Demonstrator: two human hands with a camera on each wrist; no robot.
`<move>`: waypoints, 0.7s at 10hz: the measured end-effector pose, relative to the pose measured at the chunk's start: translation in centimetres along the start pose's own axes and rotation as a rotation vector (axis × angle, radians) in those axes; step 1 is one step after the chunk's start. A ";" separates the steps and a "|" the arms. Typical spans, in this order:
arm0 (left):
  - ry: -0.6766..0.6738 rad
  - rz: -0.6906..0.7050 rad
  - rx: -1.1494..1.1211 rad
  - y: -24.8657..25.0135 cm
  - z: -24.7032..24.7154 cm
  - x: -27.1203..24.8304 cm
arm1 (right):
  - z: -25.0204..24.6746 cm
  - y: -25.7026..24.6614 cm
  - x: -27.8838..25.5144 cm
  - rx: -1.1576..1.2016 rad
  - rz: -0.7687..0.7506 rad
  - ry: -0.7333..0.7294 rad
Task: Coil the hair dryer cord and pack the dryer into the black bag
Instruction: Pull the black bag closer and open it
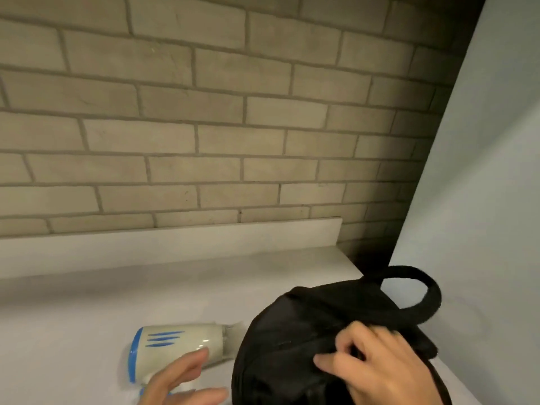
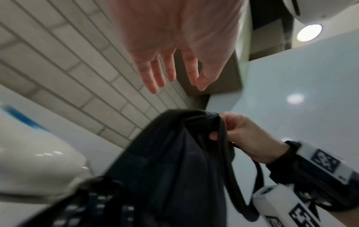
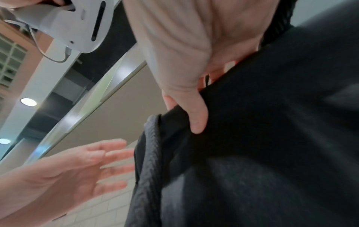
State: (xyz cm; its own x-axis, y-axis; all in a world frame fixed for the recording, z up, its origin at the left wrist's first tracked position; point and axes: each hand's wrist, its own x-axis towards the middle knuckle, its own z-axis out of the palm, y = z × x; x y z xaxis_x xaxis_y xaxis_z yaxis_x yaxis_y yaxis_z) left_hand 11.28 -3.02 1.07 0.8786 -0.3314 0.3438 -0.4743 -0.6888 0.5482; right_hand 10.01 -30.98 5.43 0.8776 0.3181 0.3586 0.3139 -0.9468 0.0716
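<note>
A white hair dryer (image 1: 178, 344) with blue trim and blue stripes lies on its side on the pale counter (image 1: 87, 317), nozzle pointing right toward the black bag (image 1: 292, 346). Its cord is not visible. My left hand (image 1: 187, 378) hovers just in front of the dryer, fingers straight and spread, holding nothing; the same left hand (image 2: 170, 69) shows an empty palm. My right hand (image 1: 374, 363) pinches the bag's fabric near the top edge, thumb (image 3: 196, 116) pressed over a fold. The bag's loop handle (image 1: 420, 287) stands up behind it.
A brick wall (image 1: 204, 112) rises behind a low white backsplash ledge (image 1: 175, 241). A pale flat panel (image 1: 482, 171) closes off the right side close to the bag. Bare counter stretches left of the dryer.
</note>
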 end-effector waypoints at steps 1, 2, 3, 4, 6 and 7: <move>0.084 0.150 -0.067 6.8 2.9 1.5 | 1.4 0.4 -1.2 0.171 0.000 -0.016; 0.004 0.321 0.114 7.4 5.6 2.1 | 0.5 0.3 -2.5 0.533 -0.029 -0.070; -0.062 0.333 0.083 7.0 6.5 2.7 | -2.1 2.0 -3.9 0.896 0.148 -0.012; -0.016 0.313 0.072 6.3 6.4 2.4 | -1.5 6.0 -3.9 0.748 0.383 0.188; -0.001 0.360 0.149 6.9 6.6 2.1 | 4.5 10.3 -2.0 1.056 0.782 -0.236; -0.086 0.419 0.211 8.4 6.6 2.7 | 6.1 10.0 -1.7 1.281 0.848 -0.277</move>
State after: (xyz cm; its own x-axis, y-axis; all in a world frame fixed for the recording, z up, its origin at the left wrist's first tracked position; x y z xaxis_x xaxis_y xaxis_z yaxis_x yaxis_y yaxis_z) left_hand 10.02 -13.96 1.57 0.6193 -0.6548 0.4333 -0.7753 -0.5971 0.2059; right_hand 13.84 -40.64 -0.19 0.9433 -0.1322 -0.3046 -0.3276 -0.2216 -0.9185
